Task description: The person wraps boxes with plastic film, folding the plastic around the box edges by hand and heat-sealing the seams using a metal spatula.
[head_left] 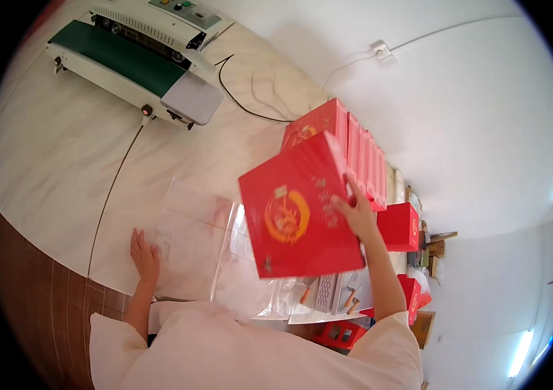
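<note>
My right hand (358,216) grips a red box (315,244) by its right side and holds it tilted above the table. A round yellow emblem and small characters mark the box's face. My left hand (144,257) lies on the table with its fingers stretched out, at the left edge of a clear plastic bag (192,250). More clear plastic sheeting (240,292) lies in the middle, partly hidden under the red box. Behind the held box stands a row of similar red boxes (362,153) on the table.
A sealing machine with a green conveyor belt (120,55) stands at the upper left, its black cable (231,91) trailing across the table. Trowel-like tools with wooden handles (353,304) lie beside a metal tray (326,294). Another red box (398,227) sits at right, near the wall.
</note>
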{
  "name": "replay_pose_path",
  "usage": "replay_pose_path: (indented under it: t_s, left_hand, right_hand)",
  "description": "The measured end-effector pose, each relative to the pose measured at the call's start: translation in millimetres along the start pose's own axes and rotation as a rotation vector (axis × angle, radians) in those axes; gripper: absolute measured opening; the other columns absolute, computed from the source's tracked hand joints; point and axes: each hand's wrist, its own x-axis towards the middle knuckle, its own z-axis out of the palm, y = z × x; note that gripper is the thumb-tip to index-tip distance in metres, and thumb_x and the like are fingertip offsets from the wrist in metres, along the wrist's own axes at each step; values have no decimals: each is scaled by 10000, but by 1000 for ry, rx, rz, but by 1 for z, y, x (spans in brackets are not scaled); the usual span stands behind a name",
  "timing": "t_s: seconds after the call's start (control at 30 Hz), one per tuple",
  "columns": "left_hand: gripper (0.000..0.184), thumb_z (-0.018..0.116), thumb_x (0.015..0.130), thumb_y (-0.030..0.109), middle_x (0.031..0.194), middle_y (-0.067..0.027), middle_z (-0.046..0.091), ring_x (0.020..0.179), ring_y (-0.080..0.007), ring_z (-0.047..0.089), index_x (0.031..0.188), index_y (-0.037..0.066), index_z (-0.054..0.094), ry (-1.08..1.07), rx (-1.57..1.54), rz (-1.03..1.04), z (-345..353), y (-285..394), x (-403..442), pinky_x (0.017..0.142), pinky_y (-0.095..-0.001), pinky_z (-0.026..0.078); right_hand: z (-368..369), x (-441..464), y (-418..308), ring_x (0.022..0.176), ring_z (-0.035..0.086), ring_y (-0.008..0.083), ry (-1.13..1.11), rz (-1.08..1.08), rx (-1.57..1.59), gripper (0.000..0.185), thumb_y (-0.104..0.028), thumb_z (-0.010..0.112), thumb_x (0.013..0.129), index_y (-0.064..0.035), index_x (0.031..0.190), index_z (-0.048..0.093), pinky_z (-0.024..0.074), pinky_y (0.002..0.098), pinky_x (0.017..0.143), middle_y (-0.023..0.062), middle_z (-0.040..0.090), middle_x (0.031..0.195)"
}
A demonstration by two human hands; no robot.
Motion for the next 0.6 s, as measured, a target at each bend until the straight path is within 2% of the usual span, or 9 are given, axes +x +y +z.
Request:
replay_pose_path:
  t_s: [0.07,0.13,0.17,0.23,0.27,0.33,0.5,0.57,0.6]
  left_hand:
    - [581,561,836,96,1457,-232,350,1338,-399,333,1377,3,372,-27,32,-4,1,-4,0,1092,-503,273]
    - [581,550,839,83,1475,-212,335,1356,-382,319,1386,21,366,-39,87,72,3,-13,0,1111,-506,254]
    - [581,550,839,83,1475,-212,335,1356,-382,319,1386,21,366,-46,95,70,2,-14,1,1111,-506,254]
    - [545,547,850,97,1464,-215,350,1349,-372,333,1364,10,388,-79,93,83,-1,-10,1,1117,-511,253]
    - [545,547,850,97,1464,-215,350,1349,-372,333,1364,10,388,-85,104,77,-1,-11,1,1117,-511,253]
    - [487,544,863,125,1446,-212,373,1338,-368,349,1319,-2,426,-88,93,99,-2,-10,1,1111,-521,265]
    - [396,519,894,141,1418,-208,408,1323,-364,373,1261,-2,473,-117,145,79,-5,-1,6,1100,-528,278]
    - [376,511,903,138,1414,-204,415,1321,-363,378,1252,2,481,-146,139,99,-8,4,7,1099,-528,278]
    - [365,504,914,139,1412,-205,420,1316,-363,386,1251,2,484,-141,150,94,-9,5,8,1097,-525,278]
  right_hand:
    - [-9,58,4,1172,565,245,186,-137,-521,750,-267,727,818,-35,1441,381,437,363,969,268,579,1235]
    - [-2,112,0,1184,560,311,191,-60,-448,797,-341,733,792,-52,1446,379,427,376,998,278,559,1267]
    - [-1,145,9,1184,560,311,185,-52,-443,797,-341,733,792,-52,1446,379,427,376,998,278,559,1267]
    - [-2,214,39,1201,534,386,337,-46,-709,853,-422,736,756,-97,1457,373,424,426,1012,282,541,1293]
    - [0,241,51,1201,534,386,326,-42,-703,853,-421,736,756,-97,1457,373,424,426,1012,282,541,1293]
    - [3,287,64,1214,505,426,449,-17,-773,873,-477,725,728,-132,1452,382,414,475,1015,289,534,1294]
    - [-1,362,55,1235,484,421,551,63,-776,808,-509,688,734,-149,1413,436,402,473,1026,240,556,1288]
    - [-15,395,69,1221,495,417,584,-88,-863,774,-534,671,737,-174,1391,468,389,479,1031,212,573,1274]
    - [-18,408,71,1225,490,403,593,-59,-932,770,-541,673,730,-182,1383,480,376,481,1041,203,578,1266]
